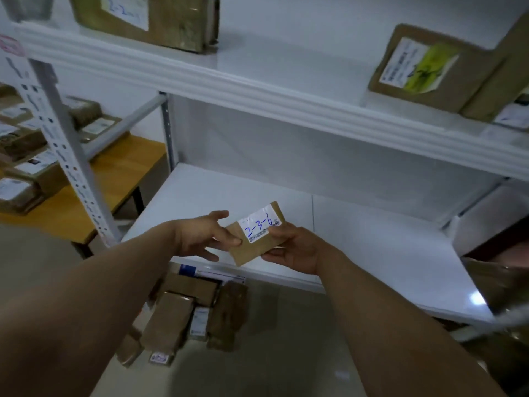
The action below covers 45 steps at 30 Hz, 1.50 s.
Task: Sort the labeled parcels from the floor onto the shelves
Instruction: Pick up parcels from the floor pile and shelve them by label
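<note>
A small brown parcel (254,242) with a white label marked "2-3-6" is held over the front of the lower white shelf (372,242). My left hand (200,236) pinches its left end between thumb and fingers. My right hand (294,247) grips its right end, thumb on the label edge. Several more brown parcels (183,313) lie in a heap on the floor below the shelf's front edge.
The upper shelf (257,78) carries a parcel marked "2-2" (148,18) at the left and a parcel with a green sticker (429,70) at the right. A grey upright post (65,156) stands left. Behind it, a wooden table (94,184) bears several parcels.
</note>
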{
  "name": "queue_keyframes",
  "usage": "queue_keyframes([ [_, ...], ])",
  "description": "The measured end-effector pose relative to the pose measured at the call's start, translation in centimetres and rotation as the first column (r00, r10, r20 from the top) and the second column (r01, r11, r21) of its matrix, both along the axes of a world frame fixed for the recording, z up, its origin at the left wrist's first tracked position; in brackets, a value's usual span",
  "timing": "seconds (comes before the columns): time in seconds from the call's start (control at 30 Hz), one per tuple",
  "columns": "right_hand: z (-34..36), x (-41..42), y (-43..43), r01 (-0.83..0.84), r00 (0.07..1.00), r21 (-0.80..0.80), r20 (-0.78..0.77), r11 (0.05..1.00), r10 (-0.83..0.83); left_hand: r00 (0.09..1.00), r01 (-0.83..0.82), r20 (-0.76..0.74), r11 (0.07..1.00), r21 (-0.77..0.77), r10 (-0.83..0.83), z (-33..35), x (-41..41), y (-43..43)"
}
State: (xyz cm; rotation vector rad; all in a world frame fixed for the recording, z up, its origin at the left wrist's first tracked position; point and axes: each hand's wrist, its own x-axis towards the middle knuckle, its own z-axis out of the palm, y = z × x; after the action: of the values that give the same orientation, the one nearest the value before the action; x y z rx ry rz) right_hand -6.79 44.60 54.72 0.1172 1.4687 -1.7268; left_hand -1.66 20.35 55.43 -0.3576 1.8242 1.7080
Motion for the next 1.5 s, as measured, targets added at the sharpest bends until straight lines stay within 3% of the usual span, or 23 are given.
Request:
queue_keyframes([
  [0.07, -0.4, -0.2, 2.4, 0.068, 0.997, 0.014, 0.018, 0.998, -0.069, 1.000, -0.013, -0.018, 1.000, 0.001, 0.013, -0.6, -1.2, 2.7],
  [0.2, -0.3, -0.2, 6.7, 0.169, 0.984, 0.198, -0.095, 0.965, -0.153, 0.996, 0.030, -0.084, 0.996, -0.086, -0.038, -0.3, -4.2, 7.0],
  [0.3, -0.8, -0.2, 9.7, 0.303, 0.949, 0.296, -0.181, 0.906, -0.258, 0.984, 0.082, -0.144, 0.983, -0.162, -0.106, -0.4, -6.7, 10.7],
  [0.43, -2.2, 0.2, 14.1, 0.488, 0.871, 0.311, -0.225, 0.815, -0.436, 0.929, 0.158, -0.275, 0.937, -0.312, -0.249, -1.5, -8.8, 17.2],
  [0.7, -5.7, 0.2, 25.9, 0.678, 0.730, 0.271, -0.144, 0.683, -0.668, 0.958, 0.188, -0.190, 0.970, -0.153, -0.215, -3.7, -10.7, 31.0],
  [0.87, -7.4, -3.8, 35.0, 0.699, 0.701, 0.332, -0.148, 0.633, -0.697, 0.983, 0.174, -0.028, 0.969, -0.176, -0.182, -6.5, -14.2, 40.5],
  [1.17, -12.2, -9.6, 51.3, 0.551, 0.826, 0.595, -0.288, 0.586, -0.484, 0.942, -0.091, 0.332, 0.989, 0.119, 0.047, -10.3, -18.3, 58.0],
  [1.5, -15.6, -15.7, 56.7, 0.503, 0.827, 0.506, -0.048, 0.701, -0.559, 0.919, -0.140, 0.384, 0.985, 0.097, 0.093, -16.2, -24.2, 63.7],
])
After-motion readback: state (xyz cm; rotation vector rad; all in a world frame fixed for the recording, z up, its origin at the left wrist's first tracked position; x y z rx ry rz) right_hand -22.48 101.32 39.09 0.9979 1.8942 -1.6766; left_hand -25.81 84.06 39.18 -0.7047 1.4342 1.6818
